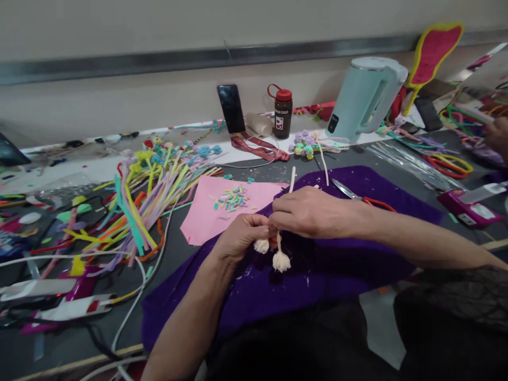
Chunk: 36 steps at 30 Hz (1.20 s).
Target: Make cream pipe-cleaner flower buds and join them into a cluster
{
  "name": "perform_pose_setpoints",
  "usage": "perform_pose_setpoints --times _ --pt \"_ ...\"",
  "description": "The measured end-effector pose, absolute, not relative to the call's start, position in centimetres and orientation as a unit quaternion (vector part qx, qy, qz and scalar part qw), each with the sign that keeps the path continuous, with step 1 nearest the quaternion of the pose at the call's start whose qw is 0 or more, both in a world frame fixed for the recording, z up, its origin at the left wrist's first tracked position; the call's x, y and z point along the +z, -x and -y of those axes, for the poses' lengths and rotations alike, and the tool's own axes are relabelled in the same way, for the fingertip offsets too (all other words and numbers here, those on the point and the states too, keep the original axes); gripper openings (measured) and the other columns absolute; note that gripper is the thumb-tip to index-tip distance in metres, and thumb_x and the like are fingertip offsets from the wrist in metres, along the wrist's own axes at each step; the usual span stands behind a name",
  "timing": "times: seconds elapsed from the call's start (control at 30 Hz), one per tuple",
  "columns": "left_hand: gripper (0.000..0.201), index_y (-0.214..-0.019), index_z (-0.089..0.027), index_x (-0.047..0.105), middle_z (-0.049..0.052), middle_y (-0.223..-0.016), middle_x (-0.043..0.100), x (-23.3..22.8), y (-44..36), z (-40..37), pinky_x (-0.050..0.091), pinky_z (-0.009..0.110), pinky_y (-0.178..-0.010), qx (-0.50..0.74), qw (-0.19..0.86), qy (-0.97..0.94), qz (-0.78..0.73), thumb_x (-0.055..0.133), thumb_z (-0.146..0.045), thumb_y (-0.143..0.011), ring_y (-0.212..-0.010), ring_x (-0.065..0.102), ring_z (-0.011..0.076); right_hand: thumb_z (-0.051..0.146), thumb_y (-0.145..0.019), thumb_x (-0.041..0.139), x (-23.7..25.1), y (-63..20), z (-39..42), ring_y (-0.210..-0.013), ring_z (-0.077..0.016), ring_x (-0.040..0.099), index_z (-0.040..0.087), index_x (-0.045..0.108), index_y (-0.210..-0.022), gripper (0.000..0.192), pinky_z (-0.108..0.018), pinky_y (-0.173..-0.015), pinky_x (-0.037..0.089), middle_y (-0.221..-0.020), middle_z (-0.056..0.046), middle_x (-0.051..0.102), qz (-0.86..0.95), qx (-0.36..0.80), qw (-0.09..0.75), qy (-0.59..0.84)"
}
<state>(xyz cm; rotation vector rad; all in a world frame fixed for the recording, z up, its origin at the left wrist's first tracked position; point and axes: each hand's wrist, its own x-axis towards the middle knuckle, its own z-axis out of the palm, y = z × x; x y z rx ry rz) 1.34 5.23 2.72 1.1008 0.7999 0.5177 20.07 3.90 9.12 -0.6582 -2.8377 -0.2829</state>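
At the centre of the frame, two cream pipe-cleaner stems with fluffy coiled ends are being worked over a purple felt sheet spread on the desk. The left hand is closed in a pinch grip on one cream pompom, held just at the fingertips. The right hand is closed around the cream stem, whose free end rises past the knuckles toward the upper middle of the frame, while a second pompom hangs just below the hands. The two hands are touching or nearly so.

For the step to be done well, the stem should probably be kept taut by the right hand while the coil is turned tightly and evenly by the left, so that the ball stays round and no wire end is left protruding. The work is best kept low over the felt so that fluff is caught there.

Scissors with orange handles lie just beyond the right wrist. A pink sheet with small cuttings lies left of centre, and a heap of coloured pipe cleaners lies further left. A pale kettle stands at the upper right.
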Motion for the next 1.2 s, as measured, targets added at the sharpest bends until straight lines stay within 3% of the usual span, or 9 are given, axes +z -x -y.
perform_pose_setpoints --times 0.17,0.37,0.53,0.67,0.83,0.93,1.03,1.2 --pt "0.017 -0.062 -0.011 0.065 0.005 -0.053 0.063 2.0 -2.0 -5.1 0.037 0.022 -0.047 0.289 0.761 -0.447 -0.370 0.069 -0.027 -0.064 -0.044 0.053 0.0113 0.013 -0.089 0.039 6.0 -20.9 -2.9 -0.069 -0.0153 0.053 0.014 0.060 -0.085 0.022 -0.028 -0.058 0.038 -0.079 -0.007 0.060 0.924 -0.130 0.190 0.306" --pt "0.015 -0.063 -0.012 0.062 0.003 -0.052 0.061 2.1 -3.0 -4.4 0.041 0.023 -0.053 0.363 0.700 -0.465 -0.403 0.067 -0.026 -0.067 -0.048 0.055 0.0114 0.014 -0.086 0.045 2.5 -20.8 -2.1 -0.073 -0.0155 0.056 0.015 0.062 -0.090 0.017 -0.027 -0.061 0.043 -0.081 -0.007 0.062 0.879 -0.100 0.300 0.357" --pt "0.014 -0.067 -0.012 0.062 0.001 -0.053 0.062 1.6 -3.4 -4.1 0.040 0.020 -0.051 0.400 0.699 -0.422 -0.417 0.068 -0.024 -0.065 -0.047 0.054 0.0092 0.012 -0.084 0.048 1.4 -20.2 -1.9 -0.076 -0.0155 0.057 0.014 0.061 -0.089 0.014 -0.026 -0.065 0.046 -0.081 -0.008 0.063 0.851 0.004 0.377 0.365" --pt "0.014 -0.064 -0.013 0.059 0.001 -0.051 0.060 1.5 -3.7 -3.9 0.037 0.018 -0.046 0.396 0.743 -0.378 -0.385 0.067 -0.024 -0.067 -0.044 0.052 0.0075 0.014 -0.083 0.050 2.2 -20.2 -2.1 -0.072 -0.0133 0.057 0.015 0.062 -0.088 0.013 -0.026 -0.065 0.046 -0.077 -0.005 0.062 0.798 0.172 0.433 0.384" --pt "0.013 -0.066 -0.013 0.060 0.001 -0.053 0.060 1.6 -3.6 -3.8 0.036 0.017 -0.045 0.371 0.770 -0.375 -0.359 0.068 -0.024 -0.066 -0.044 0.051 0.0068 0.021 -0.076 0.060 2.7 -20.7 -2.7 -0.061 -0.0105 0.053 0.014 0.064 -0.077 0.008 -0.023 -0.058 0.042 -0.068 -0.001 0.059 0.666 0.440 0.437 0.414" --pt "0.014 -0.064 -0.013 0.060 0.001 -0.054 0.061 1.5 -3.4 -3.9 0.037 0.018 -0.045 0.337 0.791 -0.378 -0.344 0.070 -0.023 -0.064 -0.044 0.052 0.0075 0.024 -0.073 0.065 2.2 -21.1 -3.1 -0.056 -0.0080 0.049 0.013 0.064 -0.087 0.018 -0.021 -0.054 0.040 -0.066 0.001 0.058 0.601 0.563 0.418 0.383" --pt "0.012 -0.066 -0.013 0.062 0.002 -0.054 0.062 1.2 -3.3 -3.9 0.037 0.018 -0.044 0.288 0.817 -0.384 -0.319 0.069 -0.022 -0.063 -0.042 0.053 0.0076 0.025 -0.070 0.068 1.8 -21.5 -3.1 -0.056 -0.0077 0.050 0.014 0.065 -0.097 0.029 -0.021 -0.055 0.041 -0.068 0.000 0.060 0.585 0.618 0.386 0.355" --pt "0.009 -0.063 -0.013 0.063 0.001 -0.048 0.059 1.0 -3.4 -3.8 0.031 0.016 -0.036 0.234 0.841 -0.378 -0.309 0.068 -0.021 -0.063 -0.036 0.048 0.0056 0.018 -0.069 0.068 2.5 -22.2 -3.3 -0.059 -0.0079 0.052 0.015 0.071 -0.086 0.017 -0.021 -0.056 0.042 -0.067 0.000 0.061 0.639 0.594 0.366 0.324"
